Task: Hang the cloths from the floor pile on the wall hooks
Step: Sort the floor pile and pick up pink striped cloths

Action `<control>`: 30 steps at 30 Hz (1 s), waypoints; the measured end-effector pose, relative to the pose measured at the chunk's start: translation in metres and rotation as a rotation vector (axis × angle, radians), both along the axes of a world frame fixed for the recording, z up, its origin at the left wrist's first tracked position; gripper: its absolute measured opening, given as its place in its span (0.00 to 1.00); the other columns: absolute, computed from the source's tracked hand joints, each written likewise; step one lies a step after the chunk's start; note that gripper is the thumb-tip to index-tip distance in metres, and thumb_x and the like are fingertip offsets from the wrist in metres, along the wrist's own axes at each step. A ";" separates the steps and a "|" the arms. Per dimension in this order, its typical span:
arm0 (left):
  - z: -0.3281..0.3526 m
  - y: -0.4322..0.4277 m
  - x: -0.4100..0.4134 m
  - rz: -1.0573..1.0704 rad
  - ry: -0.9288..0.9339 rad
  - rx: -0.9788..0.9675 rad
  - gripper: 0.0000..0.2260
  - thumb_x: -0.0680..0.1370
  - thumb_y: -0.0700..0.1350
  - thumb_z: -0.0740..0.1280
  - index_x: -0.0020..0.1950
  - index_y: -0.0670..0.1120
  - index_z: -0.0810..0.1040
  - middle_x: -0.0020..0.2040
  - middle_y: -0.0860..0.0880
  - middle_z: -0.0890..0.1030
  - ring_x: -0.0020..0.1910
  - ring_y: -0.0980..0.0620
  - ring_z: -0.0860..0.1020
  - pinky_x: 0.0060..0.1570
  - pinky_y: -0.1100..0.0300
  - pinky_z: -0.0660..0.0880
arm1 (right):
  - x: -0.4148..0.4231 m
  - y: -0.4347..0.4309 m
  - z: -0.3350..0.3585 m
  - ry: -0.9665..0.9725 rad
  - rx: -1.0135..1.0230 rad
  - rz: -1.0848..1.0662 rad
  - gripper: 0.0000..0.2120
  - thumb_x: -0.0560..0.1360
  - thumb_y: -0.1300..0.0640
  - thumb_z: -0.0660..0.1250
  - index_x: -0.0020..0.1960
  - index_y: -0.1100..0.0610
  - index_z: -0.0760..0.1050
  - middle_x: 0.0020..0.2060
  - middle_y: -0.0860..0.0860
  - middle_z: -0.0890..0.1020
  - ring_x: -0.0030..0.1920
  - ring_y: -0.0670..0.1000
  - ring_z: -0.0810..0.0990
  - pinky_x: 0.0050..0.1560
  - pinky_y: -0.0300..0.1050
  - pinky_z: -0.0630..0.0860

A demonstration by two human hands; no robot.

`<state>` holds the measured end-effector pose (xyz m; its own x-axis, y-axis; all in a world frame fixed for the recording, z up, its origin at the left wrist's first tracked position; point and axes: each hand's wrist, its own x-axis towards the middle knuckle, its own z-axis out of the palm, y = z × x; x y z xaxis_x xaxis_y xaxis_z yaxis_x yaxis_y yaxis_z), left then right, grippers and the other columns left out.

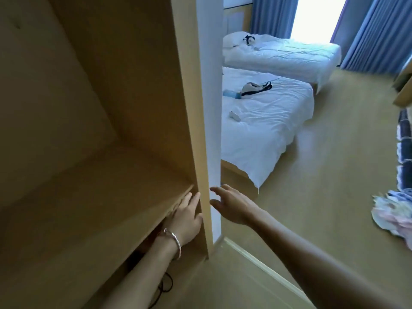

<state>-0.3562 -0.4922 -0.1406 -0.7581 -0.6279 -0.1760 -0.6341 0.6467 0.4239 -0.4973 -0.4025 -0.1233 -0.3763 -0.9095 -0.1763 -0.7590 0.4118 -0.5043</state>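
Left hand (pixel 186 217): fingers spread and empty, palm against the wardrobe's side panel (pixel 191 130), fingertips at the front lip of the wardrobe shelf (pixel 100 197); a silver bangle (pixel 175 241) circles the wrist.
Black cable (pixel 163 286): on the floor under the left forearm.
Right hand (pixel 231 207): open, fingers loosely spread, holding nothing, just right of the panel's white edge and close to the left hand.
Near bed (pixel 263 130): white sheets, beyond the right hand, with a headset (pixel 254 88) lying on it.
Far bed (pixel 285 54): farther off, before blue curtains (pixel 374 34).
Cloth pile (pixel 394 215): pale, crumpled cloths on the tan floor (pixel 323 175), well to the right of both hands, at the frame's edge, touched by neither.
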 end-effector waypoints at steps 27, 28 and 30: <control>-0.095 0.344 -0.275 -0.502 -0.070 0.215 0.25 0.78 0.44 0.61 0.75 0.47 0.61 0.74 0.48 0.64 0.72 0.51 0.63 0.70 0.50 0.61 | -0.185 0.404 -0.123 -0.335 0.174 -0.837 0.25 0.80 0.54 0.60 0.75 0.57 0.61 0.72 0.59 0.65 0.71 0.56 0.65 0.70 0.46 0.63; -0.098 0.348 -0.284 -0.522 -0.083 0.228 0.25 0.78 0.44 0.61 0.75 0.47 0.61 0.74 0.48 0.64 0.73 0.51 0.63 0.70 0.49 0.61 | -0.192 0.412 -0.123 -0.344 0.180 -0.866 0.25 0.80 0.54 0.60 0.75 0.57 0.61 0.72 0.59 0.64 0.71 0.56 0.65 0.71 0.47 0.63; -0.106 0.356 -0.303 -0.564 -0.102 0.249 0.25 0.78 0.44 0.61 0.75 0.47 0.61 0.74 0.48 0.63 0.73 0.51 0.62 0.70 0.49 0.61 | -0.208 0.427 -0.123 -0.347 0.194 -0.923 0.25 0.80 0.54 0.59 0.75 0.57 0.61 0.72 0.59 0.64 0.71 0.56 0.65 0.70 0.47 0.63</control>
